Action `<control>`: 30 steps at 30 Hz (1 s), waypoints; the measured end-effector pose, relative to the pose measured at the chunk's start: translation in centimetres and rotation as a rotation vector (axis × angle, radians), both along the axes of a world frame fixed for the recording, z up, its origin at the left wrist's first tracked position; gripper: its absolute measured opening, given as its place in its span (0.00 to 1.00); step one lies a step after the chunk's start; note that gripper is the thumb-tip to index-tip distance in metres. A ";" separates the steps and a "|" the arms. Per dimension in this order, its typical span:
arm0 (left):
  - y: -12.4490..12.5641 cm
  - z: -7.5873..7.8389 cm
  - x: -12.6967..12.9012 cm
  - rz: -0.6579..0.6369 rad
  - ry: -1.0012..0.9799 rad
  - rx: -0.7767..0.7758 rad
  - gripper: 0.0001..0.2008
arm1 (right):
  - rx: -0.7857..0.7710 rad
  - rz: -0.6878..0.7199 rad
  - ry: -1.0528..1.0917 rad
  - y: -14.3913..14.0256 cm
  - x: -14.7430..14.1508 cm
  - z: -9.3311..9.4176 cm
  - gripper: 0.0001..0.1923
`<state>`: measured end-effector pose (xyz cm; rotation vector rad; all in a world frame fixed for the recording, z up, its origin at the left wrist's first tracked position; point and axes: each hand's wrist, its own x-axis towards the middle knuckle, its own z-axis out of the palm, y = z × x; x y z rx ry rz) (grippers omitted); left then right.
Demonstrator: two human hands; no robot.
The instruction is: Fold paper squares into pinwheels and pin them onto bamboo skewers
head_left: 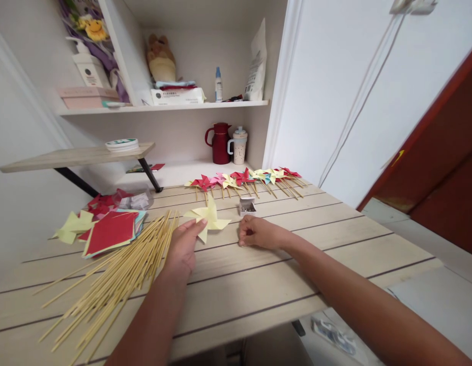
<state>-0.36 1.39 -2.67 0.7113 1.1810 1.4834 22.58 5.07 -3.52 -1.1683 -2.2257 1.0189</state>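
Note:
My left hand [184,241] grips a pale yellow paper pinwheel [210,218] by its lower left part, thumb on top. To the right, my right hand [257,232] rests low over the table with its fingers curled into a pinch. Whatever those fingertips hold, if anything, is too small to make out. Just behind the right hand stands a small open box [247,206] with tiny metal pieces inside. Left of my left hand, a spread of thin wooden sticks [121,277] lies on the table.
A stack of coloured paper squares [112,233] and another yellow pinwheel [74,226] lie at the left. Several pinwheels on sticks [241,178] line the table's back edge. Behind them are a red jug [221,145] and a cup [239,147]. A small raised shelf [76,156] stands back left.

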 end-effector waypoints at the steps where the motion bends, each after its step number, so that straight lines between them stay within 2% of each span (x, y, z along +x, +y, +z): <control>1: 0.0 0.0 0.0 0.000 0.000 -0.001 0.16 | 0.003 -0.005 -0.004 0.0 0.0 0.0 0.02; 9: 0.1 -0.2 -0.1 -0.031 0.036 -0.009 0.19 | -0.026 -0.034 0.014 0.1 -0.4 0.2 0.06; 13: 0.0 -0.3 -0.1 -0.028 0.033 -0.006 0.18 | -0.050 -0.011 0.073 0.0 -0.4 -0.1 0.01; 23: 0.0 -0.1 -0.1 -0.044 0.031 -0.001 0.17 | -0.053 -0.047 0.136 -0.4 -0.1 -0.1 0.06; 30: -0.1 0.0 -0.1 -0.032 0.022 0.006 0.18 | -0.135 -0.060 0.118 -1.1 0.2 -0.1 0.07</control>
